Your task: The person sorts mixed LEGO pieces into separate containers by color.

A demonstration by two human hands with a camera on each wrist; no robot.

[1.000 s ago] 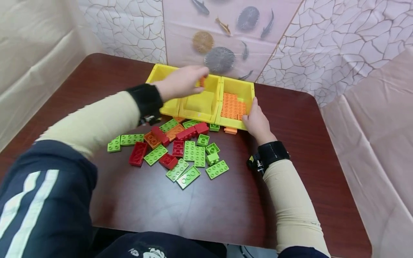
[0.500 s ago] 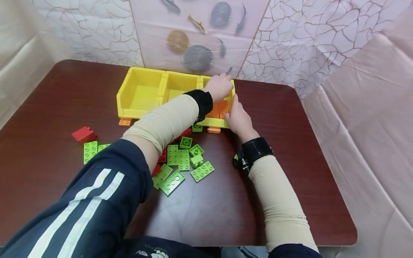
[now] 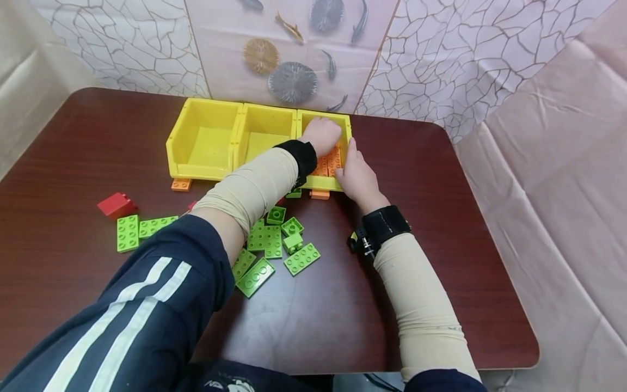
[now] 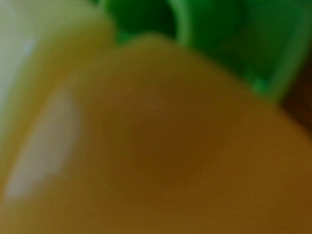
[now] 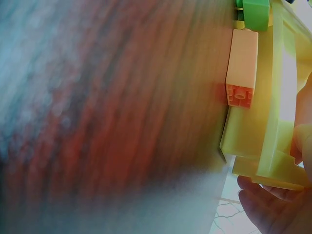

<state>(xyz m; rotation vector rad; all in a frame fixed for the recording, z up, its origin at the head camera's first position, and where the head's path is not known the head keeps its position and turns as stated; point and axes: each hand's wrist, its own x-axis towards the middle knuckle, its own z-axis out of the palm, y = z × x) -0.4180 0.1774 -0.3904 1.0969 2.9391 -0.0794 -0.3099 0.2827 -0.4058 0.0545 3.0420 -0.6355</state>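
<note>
My left hand [image 3: 320,136] reaches into the right compartment of the yellow storage bin [image 3: 201,173], knuckles up. Its fingertips and anything under them are hidden. Several orange toy bricks [image 3: 334,160] lie side by side on that compartment's floor. My right hand [image 3: 360,177] grips the bin's right wall. The right wrist view shows the thumb at the inner side and fingers curled round the outside of the yellow bin [image 5: 273,146]. The left wrist view is a yellow-brown blur with a green toy brick [image 4: 214,29] at the top.
Green toy bricks [image 3: 264,239] are scattered before the bin, partly behind my left forearm. A red brick [image 3: 117,206] and more green bricks [image 3: 128,233] lie at left. Orange bricks [image 3: 182,185] [image 3: 320,194] stick out beneath the bin's front. A patterned wall stands behind.
My left hand, with an orange brick pinched a second ago, has moved right from the middle compartment into the right one and lowered. My right hand stays at the bin wall. The view has shifted.
</note>
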